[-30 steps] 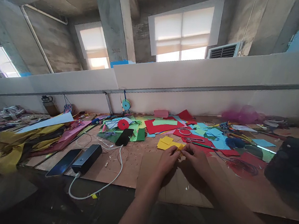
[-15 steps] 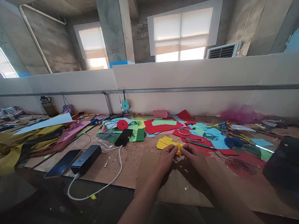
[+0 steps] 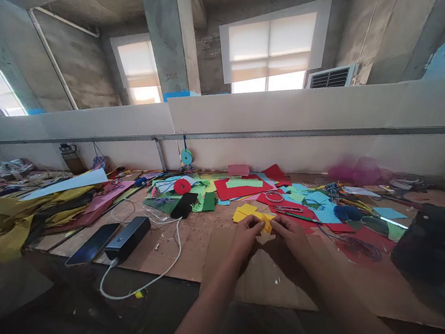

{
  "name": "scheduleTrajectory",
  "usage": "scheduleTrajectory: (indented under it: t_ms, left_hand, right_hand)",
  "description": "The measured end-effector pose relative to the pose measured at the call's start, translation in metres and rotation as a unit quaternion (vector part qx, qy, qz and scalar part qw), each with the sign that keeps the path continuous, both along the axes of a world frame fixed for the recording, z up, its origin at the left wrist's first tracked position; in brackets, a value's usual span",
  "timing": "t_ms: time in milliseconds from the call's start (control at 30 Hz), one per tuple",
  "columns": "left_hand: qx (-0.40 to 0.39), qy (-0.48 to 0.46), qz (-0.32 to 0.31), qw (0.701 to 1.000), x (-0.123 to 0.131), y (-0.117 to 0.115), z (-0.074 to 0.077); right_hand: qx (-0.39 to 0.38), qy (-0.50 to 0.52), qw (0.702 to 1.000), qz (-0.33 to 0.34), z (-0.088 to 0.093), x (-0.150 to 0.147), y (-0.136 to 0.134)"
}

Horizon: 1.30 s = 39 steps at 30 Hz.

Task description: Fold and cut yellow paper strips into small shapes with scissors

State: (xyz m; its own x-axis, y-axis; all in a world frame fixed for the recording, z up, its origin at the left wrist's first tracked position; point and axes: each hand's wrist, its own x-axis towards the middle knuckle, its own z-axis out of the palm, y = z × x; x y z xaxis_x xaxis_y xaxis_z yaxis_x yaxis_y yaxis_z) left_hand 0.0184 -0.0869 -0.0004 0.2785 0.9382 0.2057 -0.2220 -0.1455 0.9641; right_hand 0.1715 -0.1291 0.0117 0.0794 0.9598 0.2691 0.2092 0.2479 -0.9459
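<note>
Between my two hands is a small yellow piece of paper (image 3: 267, 224), its far edge showing past the fingertips. My left hand (image 3: 248, 232) pinches it from the left with thumb and fingers. From the right, my right hand (image 3: 288, 230) grips the opposite side. Both hands are raised over a brown cardboard sheet (image 3: 266, 281). Just behind the left hand lie several yellow paper pieces (image 3: 245, 211), partly overlapping. Red paper (image 3: 299, 221) lies behind the right hand, with scissors (image 3: 287, 209) and a green pen-like tool (image 3: 298, 216) on it.
To the left are a phone (image 3: 93, 244) and a black power bank (image 3: 128, 238) with a white cable (image 3: 179, 241). Coloured papers, a red disc (image 3: 182, 186) and a roll of tape (image 3: 274, 196) lie farther back. A dark object (image 3: 431, 242) stands at right, before the white partition (image 3: 291, 110).
The yellow paper between my fingertips now looks flatter and more spread out. My fingers have shifted slightly around it; the things on the table stay in place.
</note>
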Motion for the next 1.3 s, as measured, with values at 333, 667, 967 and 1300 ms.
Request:
scheduleTrajectory:
  t_ms: [333, 667, 967, 1300]
  left_hand:
    - [-0.06, -0.06, -0.01, 0.996, -0.0022, 0.0027, -0.0011]
    - [-0.09, -0.077, -0.007, 0.993, -0.0005, 0.0009, 0.0019]
    - [-0.083, -0.07, 0.015, 0.994, -0.0001, 0.0017, -0.0008]
    - [-0.094, -0.069, -0.02, 0.993, -0.0013, -0.0009, -0.0011]
  right_hand:
    - [-0.029, 0.002, 0.998, 0.048, 0.0058, -0.0057, -0.0029]
    - [0.004, -0.034, 0.999, 0.016, -0.0004, -0.0041, -0.0006]
    - [-0.009, -0.002, 1.0, 0.009, 0.0025, -0.0022, -0.0034]
    - [-0.021, 0.1, 0.994, 0.037, 0.0065, -0.0027, -0.0038]
